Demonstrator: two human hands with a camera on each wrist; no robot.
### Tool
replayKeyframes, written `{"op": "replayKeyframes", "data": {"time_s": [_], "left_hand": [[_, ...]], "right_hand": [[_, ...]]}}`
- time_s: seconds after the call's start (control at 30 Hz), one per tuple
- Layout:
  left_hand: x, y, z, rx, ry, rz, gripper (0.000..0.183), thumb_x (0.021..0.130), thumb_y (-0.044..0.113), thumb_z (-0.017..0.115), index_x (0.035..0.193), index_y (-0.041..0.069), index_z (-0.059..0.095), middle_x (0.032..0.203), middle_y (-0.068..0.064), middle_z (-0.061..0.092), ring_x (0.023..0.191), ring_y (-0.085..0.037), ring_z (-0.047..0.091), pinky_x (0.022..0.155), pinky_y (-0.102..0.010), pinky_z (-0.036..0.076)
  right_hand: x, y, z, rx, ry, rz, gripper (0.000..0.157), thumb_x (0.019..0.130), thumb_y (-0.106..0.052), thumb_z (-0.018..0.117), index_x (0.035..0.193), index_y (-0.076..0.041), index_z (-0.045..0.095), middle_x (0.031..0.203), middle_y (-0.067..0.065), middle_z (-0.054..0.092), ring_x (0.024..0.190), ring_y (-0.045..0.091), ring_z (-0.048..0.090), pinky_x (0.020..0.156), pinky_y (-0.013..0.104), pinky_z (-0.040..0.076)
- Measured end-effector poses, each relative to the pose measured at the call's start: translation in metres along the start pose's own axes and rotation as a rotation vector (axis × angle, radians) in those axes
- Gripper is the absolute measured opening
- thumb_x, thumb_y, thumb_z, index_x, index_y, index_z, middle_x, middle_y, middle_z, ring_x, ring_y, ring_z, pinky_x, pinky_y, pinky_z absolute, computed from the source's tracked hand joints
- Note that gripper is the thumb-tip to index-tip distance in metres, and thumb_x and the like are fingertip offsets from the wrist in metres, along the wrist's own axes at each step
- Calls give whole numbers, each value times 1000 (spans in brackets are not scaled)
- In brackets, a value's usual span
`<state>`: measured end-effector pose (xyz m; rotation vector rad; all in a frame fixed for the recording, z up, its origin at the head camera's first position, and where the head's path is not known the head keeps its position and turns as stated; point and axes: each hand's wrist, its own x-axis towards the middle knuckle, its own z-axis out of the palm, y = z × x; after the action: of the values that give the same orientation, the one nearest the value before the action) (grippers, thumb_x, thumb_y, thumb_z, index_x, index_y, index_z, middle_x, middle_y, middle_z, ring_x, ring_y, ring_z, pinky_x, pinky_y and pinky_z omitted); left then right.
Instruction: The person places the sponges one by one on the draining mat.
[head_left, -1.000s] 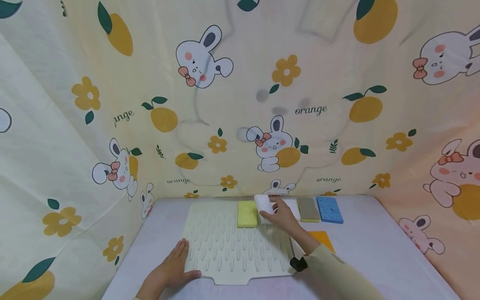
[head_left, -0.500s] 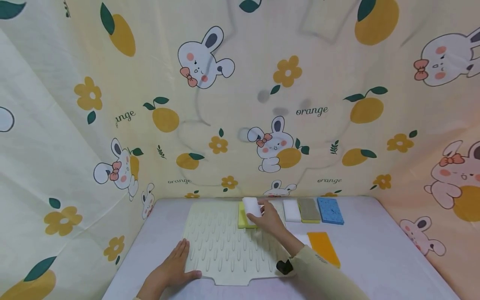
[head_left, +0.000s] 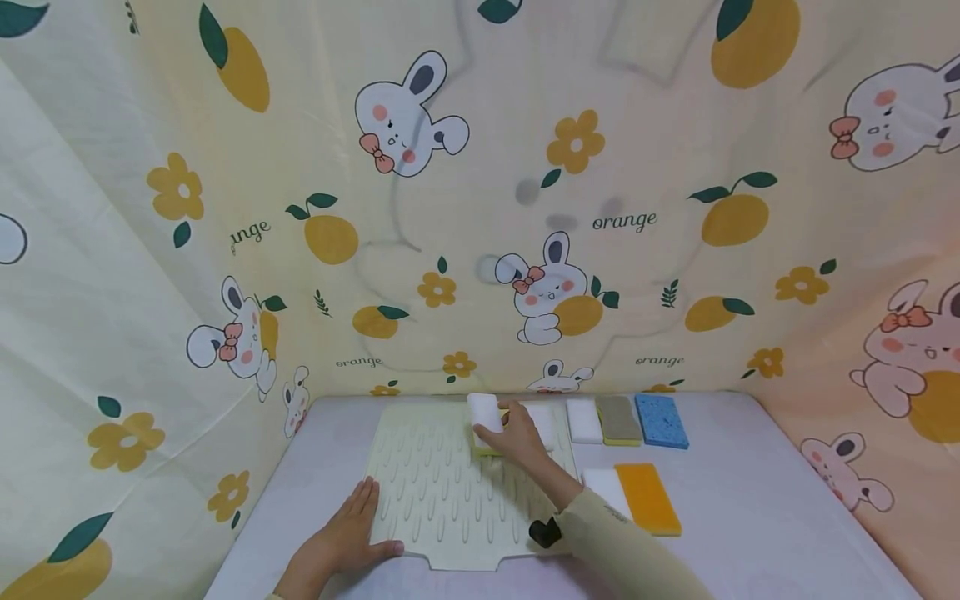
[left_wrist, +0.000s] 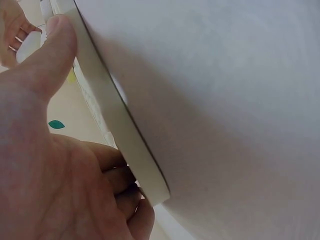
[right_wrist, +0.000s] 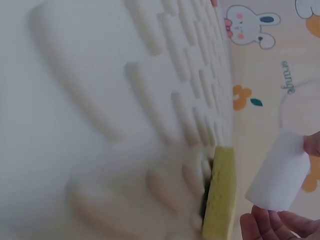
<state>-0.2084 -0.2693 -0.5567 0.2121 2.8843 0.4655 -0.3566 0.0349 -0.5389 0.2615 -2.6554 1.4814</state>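
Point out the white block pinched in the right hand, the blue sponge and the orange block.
Held white block [right_wrist: 279,172]: right wrist view, middle of its broad side.
Blue sponge [head_left: 662,421]: head view, middle of its top face.
Orange block [head_left: 648,498]: head view, middle of its top face.

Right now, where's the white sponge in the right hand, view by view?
Head: white sponge below centre, held by the right hand.
Left wrist: white sponge at upper left, partly hidden.
Right wrist: white sponge at lower right.
Shared landmark: the right hand, in all three.
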Motion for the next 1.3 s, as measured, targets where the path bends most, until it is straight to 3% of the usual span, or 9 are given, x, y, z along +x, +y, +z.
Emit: {"op": "replayKeyframes", "data": {"time_s": [0.37, 0.47, 0.6, 0.8, 1.07, 1.3], "left_hand": [[2, -2, 1, -6, -3, 4, 120, 88, 63, 81, 161, -16, 28, 171, -36, 21, 161, -50, 18, 129, -61, 25], [3, -4, 1, -10, -7, -1, 121, 87, 65, 80, 161, -15, 27, 172, -35, 21, 161, -50, 18, 129, -61, 25], [3, -5, 2, -12, -11, -11, 123, 86, 67, 80, 162, -15, 27, 172, -35, 21, 162, -49, 18, 129, -61, 26], [1, -3, 0, -19, -5, -7, 122, 86, 65, 81, 161, -15, 28, 171, -35, 22, 161, -50, 18, 129, -62, 26], [-1, -3, -1, -44, -21, 11, 123, 86, 65, 81, 161, -17, 26, 171, -38, 19, 160, -54, 16, 128, -65, 24], [-1, -1, -1, -35, -17, -16, 122, 86, 65, 81, 162, -14, 28, 172, -34, 22, 162, -50, 18, 129, -62, 25]], "right_hand": [[4, -10, 28, 12, 49, 29, 73, 90, -41, 87, 143, 1, 57, 110, 14, 63, 92, 25, 60, 71, 35, 51], [4, -12, 37, -33, 83, 26, 72, 88, -44, 87, 140, -2, 60, 105, 10, 66, 90, 23, 62, 70, 37, 54], [5, -17, 48, -108, 140, 24, 70, 86, -49, 87, 136, -6, 65, 100, 6, 69, 90, 22, 62, 80, 43, 49], [7, -27, 60, -127, 196, 41, 72, 85, -50, 87, 137, -6, 64, 98, 8, 68, 93, 27, 58, 85, 47, 41], [8, -25, 73, -106, 257, 57, 69, 85, -51, 86, 134, -8, 66, 96, 7, 70, 91, 26, 58, 84, 48, 41], [9, -21, 80, -126, 284, 114, 73, 84, -52, 86, 135, -5, 66, 99, 10, 70, 95, 29, 59, 88, 50, 44]]}}
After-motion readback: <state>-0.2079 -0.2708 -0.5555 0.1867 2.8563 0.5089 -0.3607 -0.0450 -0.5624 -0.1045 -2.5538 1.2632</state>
